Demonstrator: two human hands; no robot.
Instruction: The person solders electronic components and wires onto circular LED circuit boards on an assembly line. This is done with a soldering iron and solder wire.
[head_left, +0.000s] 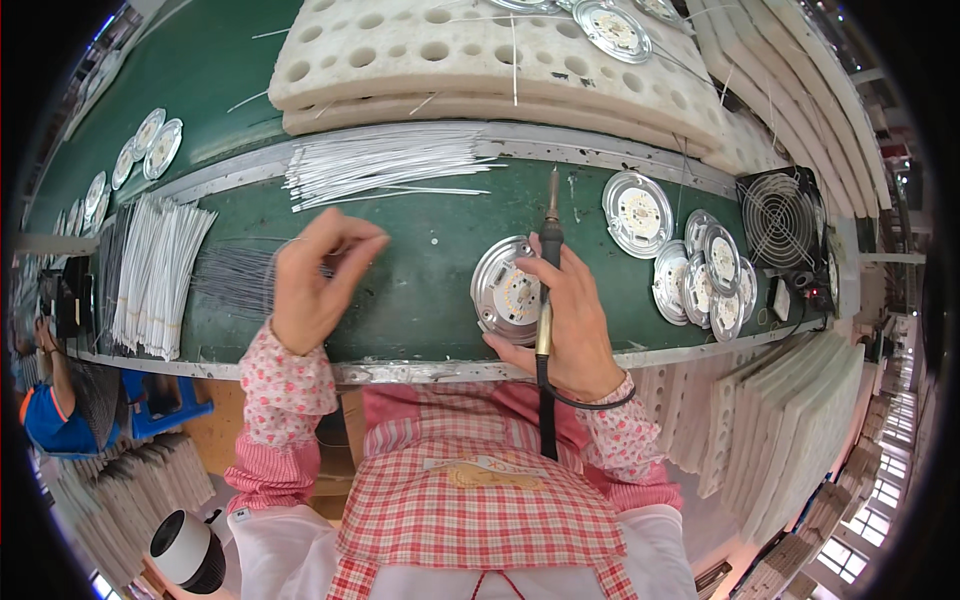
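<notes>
My right hand (575,325) is closed round a soldering iron (551,238), whose tip points away from me toward the far side of the bench. The thumb and a finger of that hand also rest on a round silver lamp disc (492,290) with a pale circuit board in its middle. The disc lies near the bench's front edge. To the left, my left hand (308,285) hovers over the green bench with thumb and fingers pinched together; whatever may be between the tips is too small to name. Thin dark wires (235,275) lie beside it.
White wires (385,160) lie bundled behind my hands, with another white bundle (160,275) at left. More discs (638,213) are on the right, before a small fan (780,220). Thick white foam boards with holes (430,55) stand behind. A person (62,400) sits far left.
</notes>
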